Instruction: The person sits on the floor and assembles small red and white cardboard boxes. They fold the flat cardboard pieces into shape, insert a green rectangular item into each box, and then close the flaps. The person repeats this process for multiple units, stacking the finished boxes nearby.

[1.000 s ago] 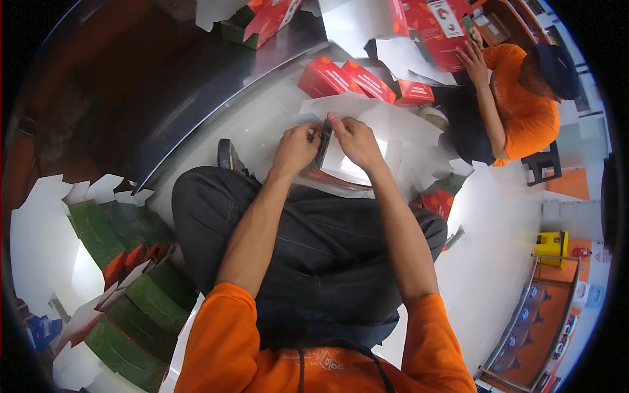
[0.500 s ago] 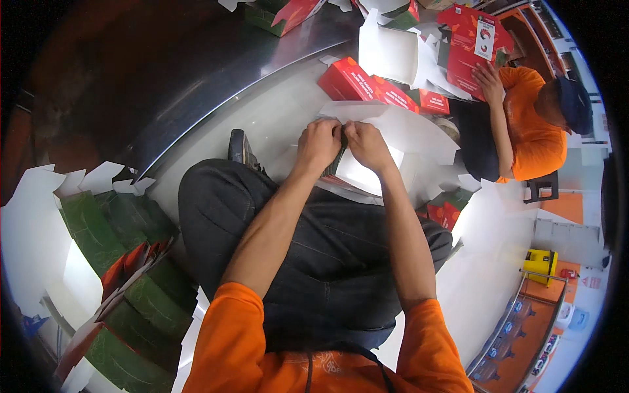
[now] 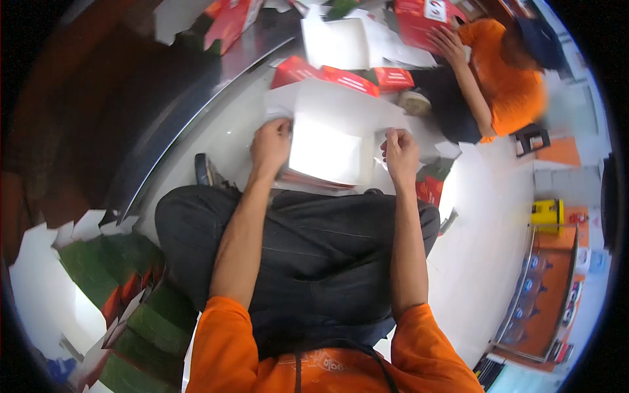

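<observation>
A part-folded cardboard box (image 3: 327, 154), white inside, lies in front of my crossed legs, its wide white lid flap spreading away from me. Red edges show along its near side. My left hand (image 3: 270, 145) is closed at the box's left side, fingertips pinching the upright edge there. On the opposite side, my right hand (image 3: 400, 156) has its fingers curled beside the right side flap; whether a bit of cardboard is between them is hidden.
Folded red boxes (image 3: 350, 80) and an open white box (image 3: 335, 44) stand beyond. At left are green-and-red boxes (image 3: 154, 321). A co-worker in orange (image 3: 504, 78) sits at far right, holding red cardboard. A dark metal-edged platform (image 3: 190, 108) runs along the left.
My hands were close together at the box's left side; now they are apart, one at each side. The box's left side has been raised. The view has shifted.
</observation>
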### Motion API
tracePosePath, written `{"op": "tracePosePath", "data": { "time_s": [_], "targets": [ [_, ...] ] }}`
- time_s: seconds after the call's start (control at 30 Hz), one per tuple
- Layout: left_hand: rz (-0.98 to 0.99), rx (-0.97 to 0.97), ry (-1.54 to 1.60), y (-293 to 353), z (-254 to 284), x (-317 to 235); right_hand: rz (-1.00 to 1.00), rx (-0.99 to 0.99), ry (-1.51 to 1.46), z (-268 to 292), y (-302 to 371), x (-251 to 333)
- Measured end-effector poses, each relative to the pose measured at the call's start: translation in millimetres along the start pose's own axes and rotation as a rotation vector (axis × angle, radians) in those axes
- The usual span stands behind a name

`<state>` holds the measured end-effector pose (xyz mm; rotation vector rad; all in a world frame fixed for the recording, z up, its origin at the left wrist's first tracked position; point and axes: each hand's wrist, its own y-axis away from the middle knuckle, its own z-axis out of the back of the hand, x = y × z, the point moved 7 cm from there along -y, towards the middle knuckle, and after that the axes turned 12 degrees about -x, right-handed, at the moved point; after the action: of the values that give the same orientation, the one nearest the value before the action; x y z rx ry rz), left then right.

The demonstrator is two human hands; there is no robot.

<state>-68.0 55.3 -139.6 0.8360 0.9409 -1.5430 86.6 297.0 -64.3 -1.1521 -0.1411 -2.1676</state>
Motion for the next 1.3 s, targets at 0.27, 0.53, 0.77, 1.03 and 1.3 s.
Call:
{"op": "tracePosePath", "data": {
  "time_s": [0.27, 0.53, 0.77, 1.03, 1.3],
  "targets": [
    [-0.422, -0.305, 0.037, 23, 45, -74, -0.485, 0.315, -0.075, -51, 32, -74],
    [-0.224, 0.354, -0.411, 48, -62, -104, -0.284, 0.463, -0.062, -84, 54, -51],
    [-0.332, 0.394, -0.505, 50, -69, -111, -0.161, 0.269, -0.008, -65, 50, -20],
    [-0.284, 0.42, -0.508, 45, -71, -109, -0.169, 0.115, -0.081, -71, 46, -30],
    [-0.261, 0.489, -0.584, 38, -91, -89, -0.198, 0.221, -0.084, -78, 46, -31]
  ]
}}
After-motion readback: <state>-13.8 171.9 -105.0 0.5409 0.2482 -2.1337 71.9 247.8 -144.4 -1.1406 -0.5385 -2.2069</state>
